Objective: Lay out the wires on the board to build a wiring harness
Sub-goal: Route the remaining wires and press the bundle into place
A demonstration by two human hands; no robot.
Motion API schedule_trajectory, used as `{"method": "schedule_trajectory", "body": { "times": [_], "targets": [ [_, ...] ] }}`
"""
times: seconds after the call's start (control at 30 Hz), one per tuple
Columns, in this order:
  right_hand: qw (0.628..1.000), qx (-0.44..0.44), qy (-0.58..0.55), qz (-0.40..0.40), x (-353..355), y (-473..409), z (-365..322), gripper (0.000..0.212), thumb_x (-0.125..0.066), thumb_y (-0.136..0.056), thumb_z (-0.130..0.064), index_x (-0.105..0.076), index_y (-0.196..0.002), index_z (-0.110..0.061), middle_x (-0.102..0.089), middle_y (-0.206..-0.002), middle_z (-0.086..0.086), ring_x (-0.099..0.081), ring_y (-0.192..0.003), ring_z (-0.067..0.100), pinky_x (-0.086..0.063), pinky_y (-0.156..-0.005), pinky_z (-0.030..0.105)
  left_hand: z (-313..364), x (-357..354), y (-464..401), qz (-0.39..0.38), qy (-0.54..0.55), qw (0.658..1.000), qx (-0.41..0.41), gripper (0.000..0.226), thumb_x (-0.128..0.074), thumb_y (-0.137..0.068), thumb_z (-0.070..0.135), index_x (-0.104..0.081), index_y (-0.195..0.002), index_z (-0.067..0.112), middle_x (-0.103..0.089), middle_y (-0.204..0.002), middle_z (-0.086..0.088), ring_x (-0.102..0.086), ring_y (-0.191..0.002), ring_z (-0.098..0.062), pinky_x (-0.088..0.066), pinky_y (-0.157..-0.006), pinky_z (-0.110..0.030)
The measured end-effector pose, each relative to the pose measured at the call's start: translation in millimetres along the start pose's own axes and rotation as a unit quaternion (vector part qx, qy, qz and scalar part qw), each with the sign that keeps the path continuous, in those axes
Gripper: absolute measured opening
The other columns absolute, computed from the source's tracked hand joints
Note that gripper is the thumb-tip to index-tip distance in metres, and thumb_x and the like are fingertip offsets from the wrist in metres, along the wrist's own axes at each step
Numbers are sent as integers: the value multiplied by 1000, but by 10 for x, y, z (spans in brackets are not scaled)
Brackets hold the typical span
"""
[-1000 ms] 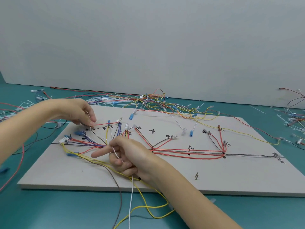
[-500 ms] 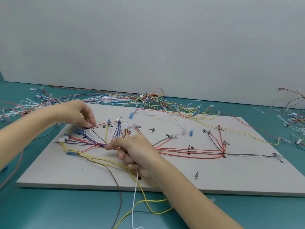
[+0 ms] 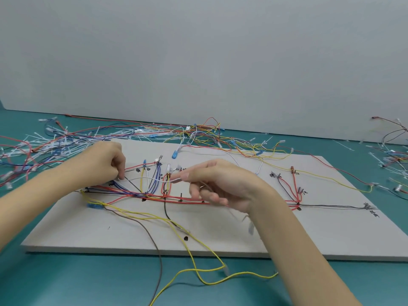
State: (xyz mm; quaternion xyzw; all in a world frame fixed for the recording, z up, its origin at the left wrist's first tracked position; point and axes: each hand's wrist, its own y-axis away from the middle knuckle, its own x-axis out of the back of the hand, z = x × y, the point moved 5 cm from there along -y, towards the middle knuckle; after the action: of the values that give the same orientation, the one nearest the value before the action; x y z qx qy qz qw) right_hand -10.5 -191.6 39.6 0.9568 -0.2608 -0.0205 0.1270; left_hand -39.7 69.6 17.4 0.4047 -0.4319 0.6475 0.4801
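A white wire [image 3: 141, 178] is held stretched above the board [image 3: 331, 235] at centre frame; 1 end is pinched by the left hand [image 3: 103, 164] at centre left; the other is pinched between thumb and forefinger of the right hand [image 3: 220, 184], remaining fingers loosely spread; red wires [image 3: 154, 196] are routed along the board beneath; loose wires [image 3: 66, 140] are heaped on the table [image 3: 66, 283] at upper left.
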Motion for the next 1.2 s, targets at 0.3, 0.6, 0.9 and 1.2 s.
{"method": "schedule_trajectory", "body": {
  "times": [0.3, 0.6, 0.9, 1.2],
  "targets": [
    [991, -59, 119, 29, 244, 143, 160, 5, -61, -93, -11, -66, -94, -10, -64, -61, 5, -38, -34, 6, -21, -32, 13, -14, -12, -17, -27, 68, 997, 24, 53, -52, -73, -13, -72, -49, 29, -57, -79, -3, -56, -70, -18, -43, -60, -30],
    [975, -94, 201, 36, 274, 148, 336, 6, -68, -87, -14, -66, -81, -11, -58, -54, -3, -41, -36, 7, -25, -34, 14, 163, -45, 143, 25, 27, 999, -28, 29, -82, -64, 48, -65, -48, 32, -53, -79, 9, -49, -81, -4, -43, -74, -39],
    [974, -99, 204, -1, 236, 152, 422, 11, -61, -92, -10, -60, -81, -13, -60, -58, 1, -50, -39, 8, -33, -36, 17, 345, -118, 196, -62, 123, 990, -15, 24, -74, -61, 58, -70, -61, 34, -67, -67, 9, -61, -70, -10, -51, -73, -37],
    [974, -90, 210, 6, 409, 270, 390, 9, -63, -93, -16, -62, -85, -12, -55, -52, 0, -45, -39, 11, -35, -40, 19, 288, -130, 243, -71, 206, 976, -19, 48, -67, -56, 78, -73, -65, 31, -70, -67, 8, -58, -59, 0, -42, -56, -10]
  ]
}}
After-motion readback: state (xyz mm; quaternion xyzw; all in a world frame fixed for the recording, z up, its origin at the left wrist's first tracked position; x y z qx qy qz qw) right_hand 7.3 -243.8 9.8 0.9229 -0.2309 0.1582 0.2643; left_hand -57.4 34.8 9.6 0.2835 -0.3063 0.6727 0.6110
